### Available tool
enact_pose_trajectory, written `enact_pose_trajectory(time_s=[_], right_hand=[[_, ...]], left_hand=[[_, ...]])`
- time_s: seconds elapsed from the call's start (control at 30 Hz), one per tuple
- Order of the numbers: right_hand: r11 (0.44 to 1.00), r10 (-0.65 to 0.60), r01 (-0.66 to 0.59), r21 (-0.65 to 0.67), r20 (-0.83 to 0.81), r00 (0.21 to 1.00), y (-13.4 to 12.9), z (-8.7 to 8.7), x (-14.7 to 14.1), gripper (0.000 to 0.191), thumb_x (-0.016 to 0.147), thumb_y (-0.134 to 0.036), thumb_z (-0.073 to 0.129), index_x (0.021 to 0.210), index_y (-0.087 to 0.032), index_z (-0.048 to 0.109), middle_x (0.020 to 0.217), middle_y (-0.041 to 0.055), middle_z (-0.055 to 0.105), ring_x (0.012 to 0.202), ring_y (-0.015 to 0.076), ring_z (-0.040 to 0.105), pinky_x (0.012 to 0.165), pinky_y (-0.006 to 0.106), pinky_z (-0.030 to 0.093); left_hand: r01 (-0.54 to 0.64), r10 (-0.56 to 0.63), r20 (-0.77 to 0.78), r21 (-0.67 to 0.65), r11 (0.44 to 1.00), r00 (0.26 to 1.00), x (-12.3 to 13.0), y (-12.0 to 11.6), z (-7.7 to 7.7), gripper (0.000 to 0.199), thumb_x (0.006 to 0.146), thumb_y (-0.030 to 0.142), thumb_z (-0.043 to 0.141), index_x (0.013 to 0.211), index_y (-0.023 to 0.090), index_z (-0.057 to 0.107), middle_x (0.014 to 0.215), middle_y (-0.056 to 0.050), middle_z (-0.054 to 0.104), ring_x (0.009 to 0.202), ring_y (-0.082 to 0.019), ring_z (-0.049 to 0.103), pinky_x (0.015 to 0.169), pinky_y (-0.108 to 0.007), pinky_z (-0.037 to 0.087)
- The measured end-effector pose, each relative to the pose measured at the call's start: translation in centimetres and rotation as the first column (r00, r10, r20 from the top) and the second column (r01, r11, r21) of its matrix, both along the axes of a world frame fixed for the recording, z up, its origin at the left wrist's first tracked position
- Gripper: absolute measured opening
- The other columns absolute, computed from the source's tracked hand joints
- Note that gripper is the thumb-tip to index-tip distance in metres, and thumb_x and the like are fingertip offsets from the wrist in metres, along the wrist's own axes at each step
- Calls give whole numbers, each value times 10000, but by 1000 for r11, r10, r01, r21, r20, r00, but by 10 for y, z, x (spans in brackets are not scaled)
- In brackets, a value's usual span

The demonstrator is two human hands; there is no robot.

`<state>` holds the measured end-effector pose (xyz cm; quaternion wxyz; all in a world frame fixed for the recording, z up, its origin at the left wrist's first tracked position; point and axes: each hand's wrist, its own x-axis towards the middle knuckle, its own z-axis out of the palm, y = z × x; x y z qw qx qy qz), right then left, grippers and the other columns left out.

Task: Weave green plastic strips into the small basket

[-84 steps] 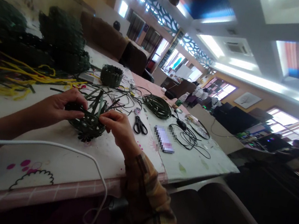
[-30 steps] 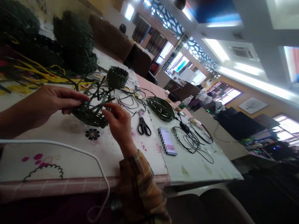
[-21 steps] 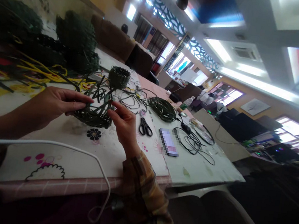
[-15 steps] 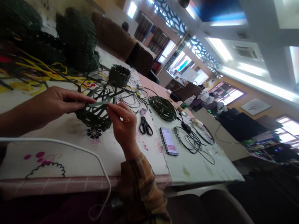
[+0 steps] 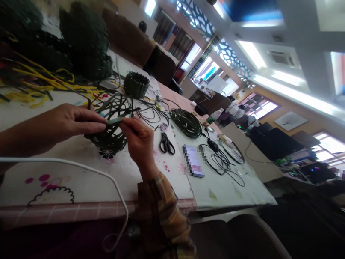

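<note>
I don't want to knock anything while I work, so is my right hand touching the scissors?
Apart. The head view shows pale tablecloth between your right hand and the scissors, which lie beyond its knuckles.

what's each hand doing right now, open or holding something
Left hand: closed, pinching a green strip of the unfinished basket.
Right hand: closed, fingertips pinching the same strip further right.
</note>
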<state>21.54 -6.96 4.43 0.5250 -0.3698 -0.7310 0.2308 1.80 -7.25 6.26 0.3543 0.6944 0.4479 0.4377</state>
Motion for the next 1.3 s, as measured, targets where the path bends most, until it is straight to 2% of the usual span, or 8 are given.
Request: enact_pose_trajectory(time_s=[0.2,0.33,0.47,0.53,0.77,1.0,1.17,1.3], right_hand=[[979,-151,128,160,145,978,-9,9,7,209,902,-303,682,732,-189,643,724,-18,567,682,105,524,666,252,422],[938,-289,172,300,405,868,-34,24,10,230,953,-265,616,740,-181,607,800,5,559,716,112,508,679,264,400],[783,-496,93,615,526,691,-49,41,10,279,1006,-172,475,776,-198,630,839,46,587,843,172,497,786,336,370],[760,-527,88,643,533,662,-44,48,14,305,1016,-176,460,763,-200,630,840,43,587,834,171,490,786,338,360],[995,-68,30,94,434,898,-26,55,39,133,921,-177,638,790,-167,661,838,-12,568,751,93,545,712,232,414],[972,-231,172,162,495,838,-24,52,32,186,860,-70,600,700,-156,637,827,4,547,788,116,517,736,260,372],[982,37,26,-188,321,946,-9,53,36,116,816,-180,672,706,-156,645,692,-33,558,670,98,486,653,243,367],[950,60,21,-311,250,966,4,51,41,100,788,-206,679,709,-152,650,632,-51,546,621,88,454,613,237,337]], left_hand=[[-43,49,70,-82,996,996,4,4,-12,387,580,534,740,793,213,779,828,-48,717,767,-201,625,764,-333,527],[-116,117,42,-25,993,992,3,12,-30,470,593,617,703,827,219,790,865,-58,701,797,-224,628,777,-350,487],[-139,149,-112,89,986,983,7,12,-41,513,625,691,641,827,246,797,890,-51,682,837,-237,614,826,-366,453],[-119,138,-179,114,986,974,8,12,-44,513,664,692,615,872,260,798,892,-42,671,832,-232,608,797,-356,443],[85,1,-345,235,968,939,5,15,-45,428,759,597,563,886,256,788,895,-47,622,792,-213,590,759,-335,432],[141,-68,-376,170,975,924,1,19,-35,433,727,610,556,819,250,777,878,-53,629,809,-233,604,762,-340,435],[263,-223,-357,67,962,907,-8,28,-35,464,730,636,571,839,232,770,908,-56,657,830,-234,615,769,-318,455],[337,-288,-369,76,938,884,-11,31,-39,440,740,632,645,864,227,763,902,-41,669,852,-220,604,777,-289,446]])
